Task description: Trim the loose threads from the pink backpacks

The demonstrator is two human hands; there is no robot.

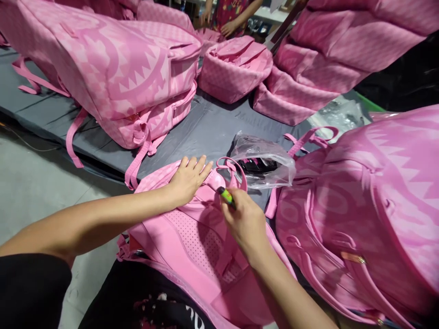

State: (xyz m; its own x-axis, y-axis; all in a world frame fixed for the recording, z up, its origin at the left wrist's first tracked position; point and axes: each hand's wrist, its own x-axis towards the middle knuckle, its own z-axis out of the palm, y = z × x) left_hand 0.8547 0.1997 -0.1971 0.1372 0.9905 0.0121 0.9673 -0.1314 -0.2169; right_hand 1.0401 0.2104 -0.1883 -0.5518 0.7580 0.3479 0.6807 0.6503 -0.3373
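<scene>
A pink backpack (192, 233) lies back-panel up at the near edge of the grey table (209, 123). My left hand (189, 177) rests flat on its top left corner, fingers together. My right hand (242, 218) grips a small green lighter (227, 196), its tip held at the base of the backpack's top handle loop (236, 169).
A clear plastic bag (264, 162) with dark items lies just beyond the handle. Other pink backpacks surround it: a stack at far left (113, 68), one at right (370, 201), more at the back (236, 66). Another person's hands (228, 27) work at the far side.
</scene>
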